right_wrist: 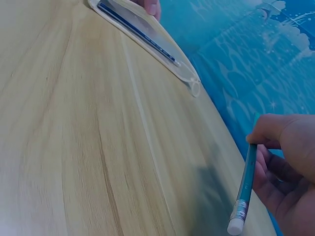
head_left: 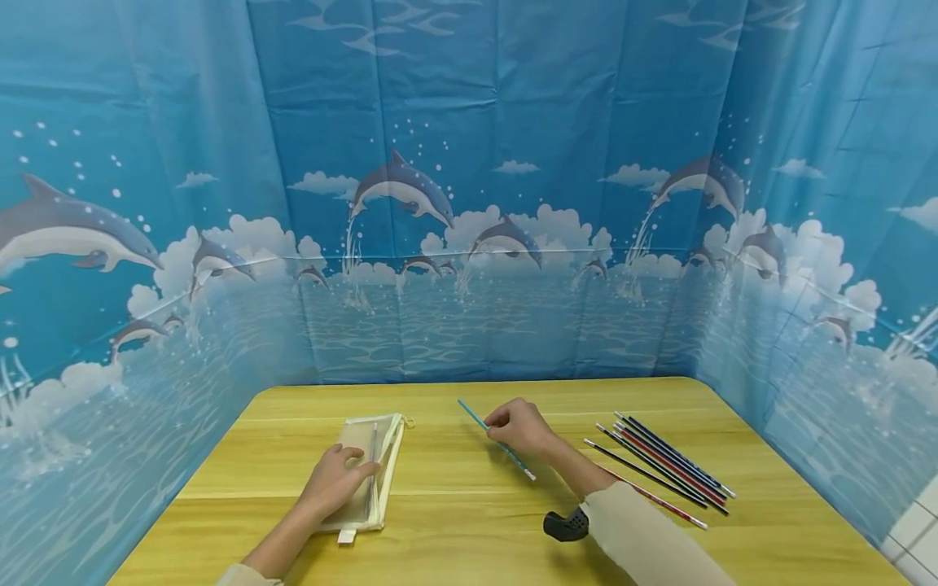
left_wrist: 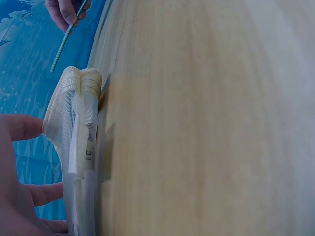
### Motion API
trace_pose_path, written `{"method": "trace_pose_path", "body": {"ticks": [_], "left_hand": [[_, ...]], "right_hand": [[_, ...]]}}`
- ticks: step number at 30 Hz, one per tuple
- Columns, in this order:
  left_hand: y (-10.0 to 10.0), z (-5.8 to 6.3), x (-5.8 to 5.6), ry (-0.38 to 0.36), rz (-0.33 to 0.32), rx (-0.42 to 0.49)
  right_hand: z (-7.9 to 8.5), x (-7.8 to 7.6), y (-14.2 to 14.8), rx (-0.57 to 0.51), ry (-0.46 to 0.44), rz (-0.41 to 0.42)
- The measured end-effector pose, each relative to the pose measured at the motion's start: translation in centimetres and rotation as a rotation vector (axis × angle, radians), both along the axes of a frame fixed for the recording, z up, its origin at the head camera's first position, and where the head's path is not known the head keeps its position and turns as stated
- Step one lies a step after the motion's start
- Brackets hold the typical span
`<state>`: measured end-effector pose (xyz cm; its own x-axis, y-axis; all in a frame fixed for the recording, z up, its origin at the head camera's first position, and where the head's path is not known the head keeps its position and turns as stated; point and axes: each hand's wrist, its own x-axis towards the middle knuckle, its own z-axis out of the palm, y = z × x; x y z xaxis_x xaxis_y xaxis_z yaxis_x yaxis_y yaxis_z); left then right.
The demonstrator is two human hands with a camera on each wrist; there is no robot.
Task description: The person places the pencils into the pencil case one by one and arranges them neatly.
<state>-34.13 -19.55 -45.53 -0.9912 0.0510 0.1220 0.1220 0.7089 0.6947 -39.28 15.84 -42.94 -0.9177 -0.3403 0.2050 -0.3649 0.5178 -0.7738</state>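
Observation:
A pale cream zip pencil pouch (head_left: 361,506) with a see-through front lies on the left part of the table. My left hand (head_left: 338,480) rests on it, thumb and fingers spread against its surface. Inside the pouch a dark blue pencil (right_wrist: 140,34) shows through. Above the middle of the table, my right hand (head_left: 522,427) pinches a teal pencil (head_left: 515,458) between thumb and fingers. The pencil slants, its white eraser (right_wrist: 236,226) pointing down toward the near side. In the left wrist view, the left fingers (left_wrist: 47,193) touch the pouch's side.
Several pencils (head_left: 663,464) in black, red and dark blue lie fanned on the right of the yellow wood-grain table (head_left: 454,537). A red pencil (head_left: 659,499) lies nearest my right forearm. A black device (head_left: 566,526) sits at that wrist. A dolphin-print curtain (head_left: 469,325) stands behind the table.

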Motion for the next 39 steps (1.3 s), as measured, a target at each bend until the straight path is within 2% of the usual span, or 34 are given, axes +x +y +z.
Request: {"method": "trace_pose_path", "body": {"ticks": [7,15,23,30,39], "left_hand": [[-0.1,-0.3,-0.2,-0.002,-0.007,-0.022],[0.0,-0.3,-0.2,0.005,-0.005,-0.027],[0.0,-0.3,-0.2,0.011,-0.003,-0.026],[0.0,-0.4,-0.3,0.027,0.01,-0.027],[0.3,-0.1,-0.3,0.008,0.03,-0.018]], "right_hand": [[-0.3,-0.2,-2.4,-0.006,-0.004,0.005],[-0.9,-0.2,-5.0,-0.027,-0.061,0.0],[-1.5,0.3,-7.9,-0.081,-0.123,-0.036],[-1.7,0.7,-10.2,-0.112,-0.142,-0.062],[-2.0,0.8,-12.3,-0.158,-0.202,-0.1]]}}
